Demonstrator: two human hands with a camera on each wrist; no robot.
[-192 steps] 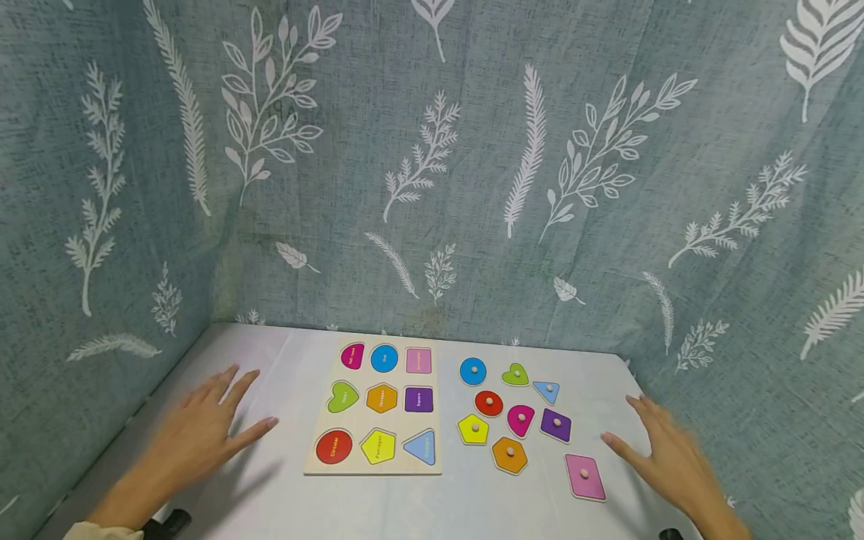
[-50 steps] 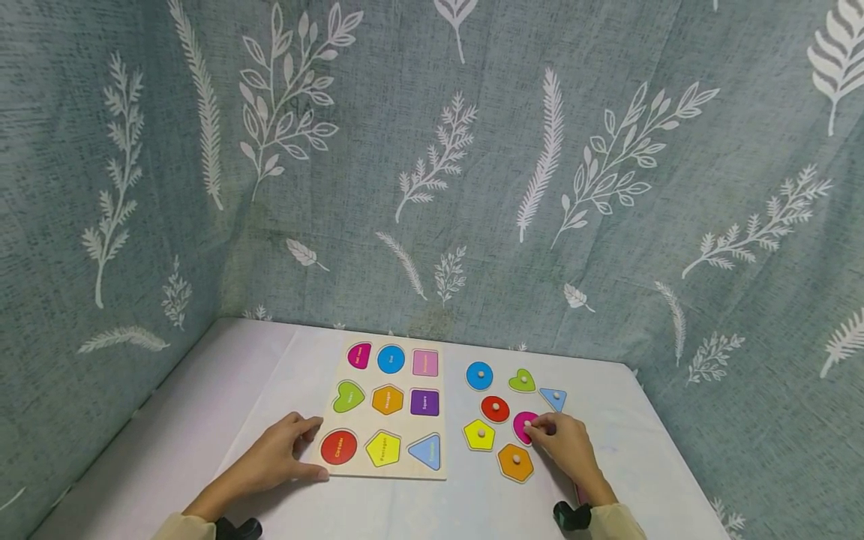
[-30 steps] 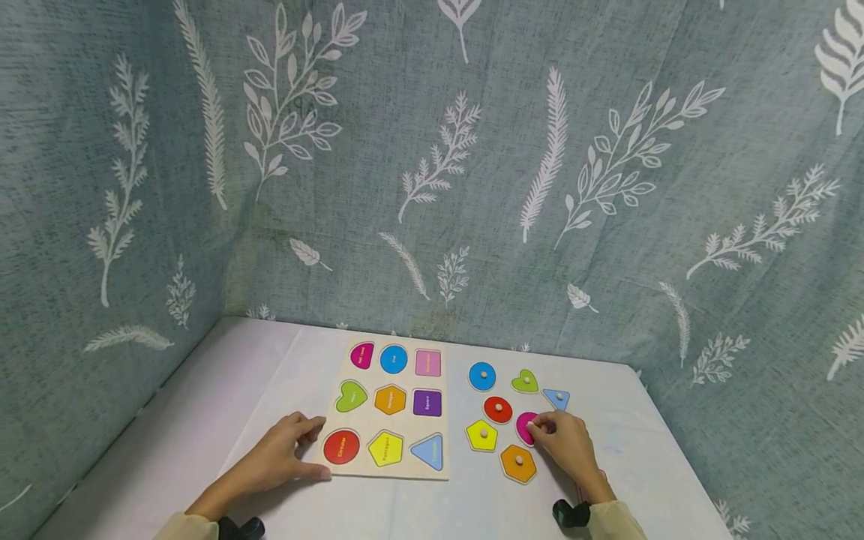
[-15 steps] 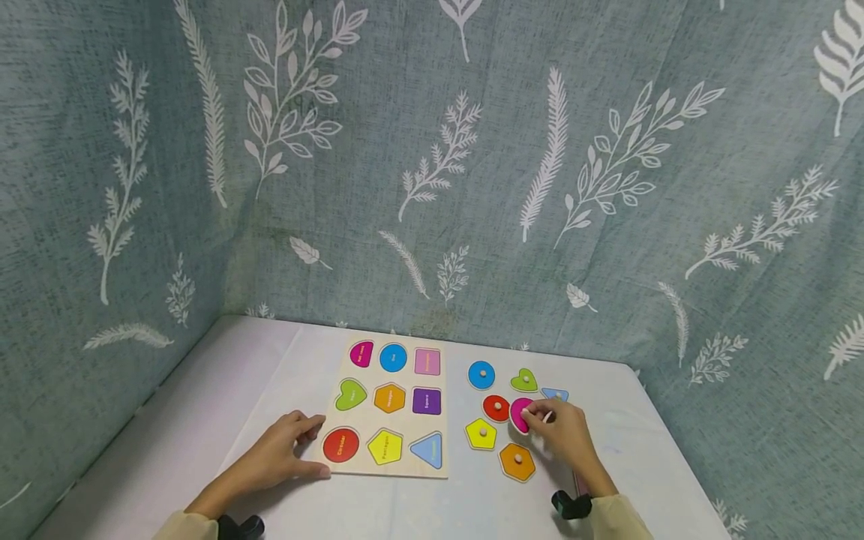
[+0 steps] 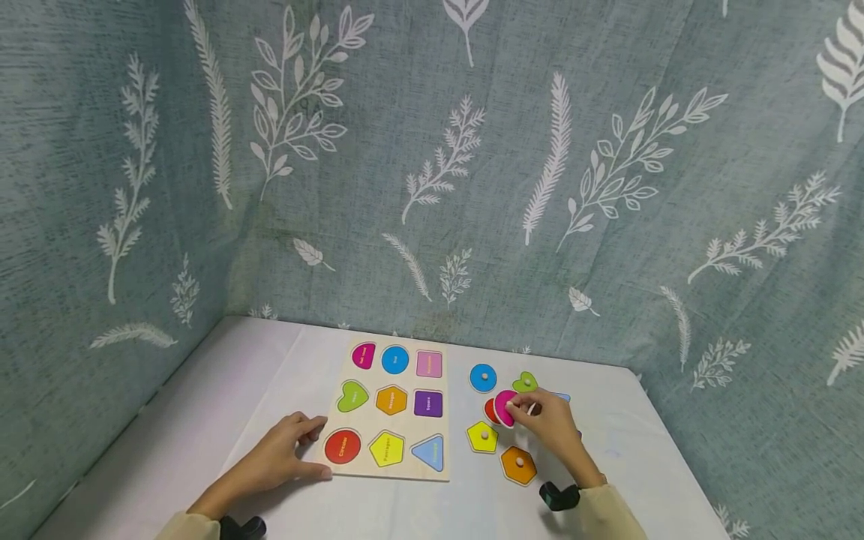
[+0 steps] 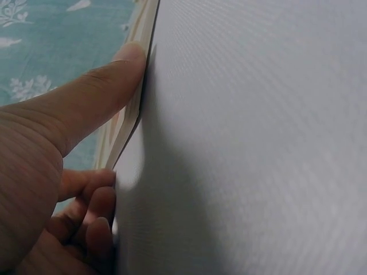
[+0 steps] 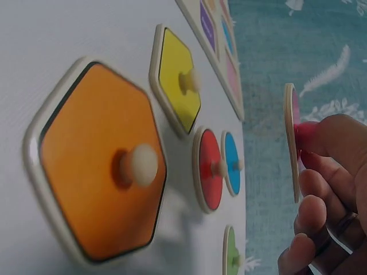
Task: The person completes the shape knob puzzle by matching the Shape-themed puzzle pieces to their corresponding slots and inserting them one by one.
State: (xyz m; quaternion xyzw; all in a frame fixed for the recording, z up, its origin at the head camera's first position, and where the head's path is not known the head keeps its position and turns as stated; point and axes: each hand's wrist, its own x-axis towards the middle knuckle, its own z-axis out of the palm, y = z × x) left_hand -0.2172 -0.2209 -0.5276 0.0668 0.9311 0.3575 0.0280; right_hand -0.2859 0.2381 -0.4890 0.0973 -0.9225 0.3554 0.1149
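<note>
The wooden puzzle board (image 5: 378,422) lies flat, with coloured, labelled shapes in three rows. My left hand (image 5: 280,450) holds its near left corner; in the left wrist view the thumb (image 6: 117,77) presses one edge, and the curled fingers (image 6: 97,209) are at the other. My right hand (image 5: 550,424) pinches a magenta half-round knobbed piece (image 5: 501,409) by its knob. That piece is raised and tilted, partly covering the red round piece (image 5: 490,412) in the head view. The right wrist view shows its thin wooden edge (image 7: 290,137) away from the table.
Right of the board lie knobbed pieces: a blue circle (image 5: 482,377), green heart (image 5: 525,382), yellow pentagon (image 5: 482,436) and orange hexagon (image 5: 518,466). The blue triangle (image 5: 562,396) is partly behind the right hand. A patterned curtain (image 5: 432,187) encloses the white table (image 5: 648,450).
My right hand reached the magenta piece from the table's right side, pinched its knob, lifted it and moved it left over the red piece. My left hand came to the board's corner and stays there.
</note>
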